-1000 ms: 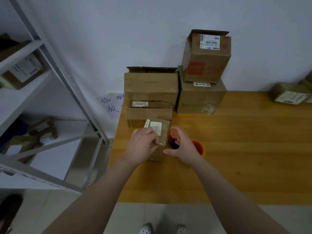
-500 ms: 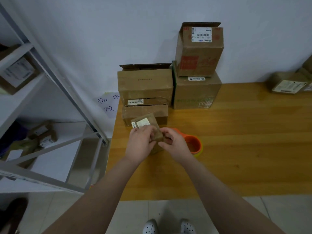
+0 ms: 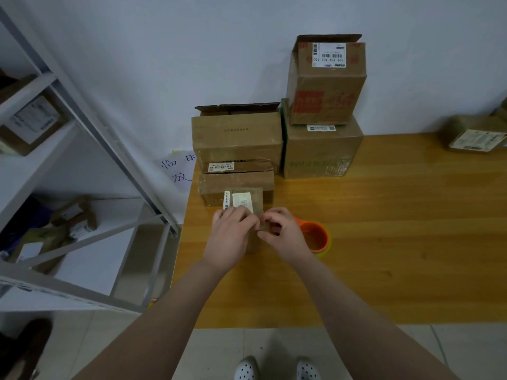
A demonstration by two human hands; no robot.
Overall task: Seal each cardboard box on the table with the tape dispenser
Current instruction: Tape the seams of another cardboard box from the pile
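Now left hand [image 3: 230,238] and right hand [image 3: 286,238] grips pinch small cardboard box [image 3: 251,200] near left edge of table [image 3: 397,248]; orange tape dispenser [image 3: 317,237] alongside, broad wood stretching right.

Dim, even indoor light, soft shadows, slight overall blur, wide-angle bending at edges.

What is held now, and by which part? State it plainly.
The small brown cardboard box with a white label is held by both hands: left hand over its near top edge, right hand pinching its near right corner.
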